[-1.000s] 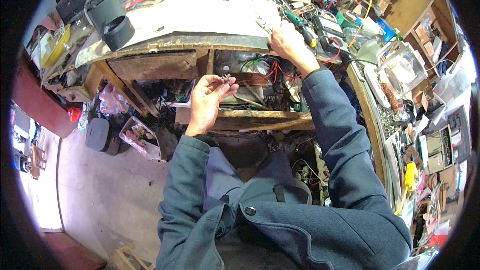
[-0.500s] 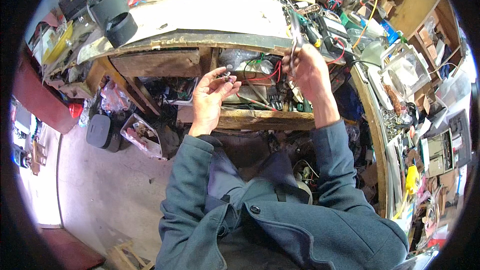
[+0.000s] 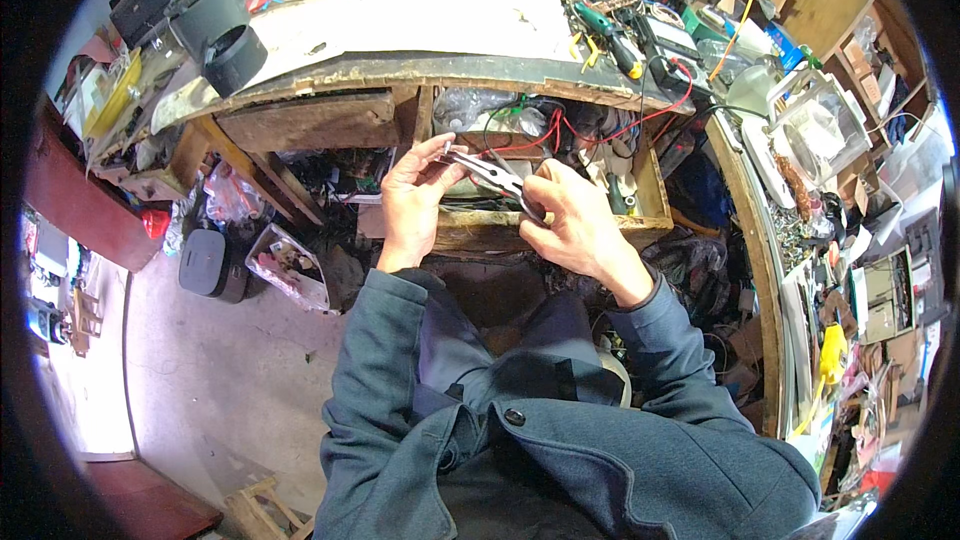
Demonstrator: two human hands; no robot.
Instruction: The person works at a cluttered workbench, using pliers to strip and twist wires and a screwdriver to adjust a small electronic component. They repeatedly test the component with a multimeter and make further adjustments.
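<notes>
My right hand [image 3: 570, 215] is wrapped round a pair of long-nose pliers [image 3: 492, 176], whose jaws point left toward my other hand. My left hand [image 3: 413, 198] pinches a small part [image 3: 449, 148] between thumb and fingers; it is too small to name. The plier tips reach that part, though I cannot tell if they grip it. Both hands are in the air over an open wooden drawer [image 3: 540, 237] below the workbench. Inside the drawer lie red wires [image 3: 556, 132], a clear plastic bag [image 3: 480, 112] and several tools.
The workbench [image 3: 430, 20] carries a white sheet, with dark cylindrical containers [image 3: 232, 60] at its left. Screwdrivers [image 3: 622, 52] and a meter [image 3: 668, 38] crowd its right end. A cluttered side bench [image 3: 765, 310] runs along my right. A box of scraps [image 3: 290, 270] and a dark bin [image 3: 205, 262] stand on the floor.
My right hand has come down and left from the bench edge, bringing the pliers to the small part. The left hand stays nearly in place, still pinching.
</notes>
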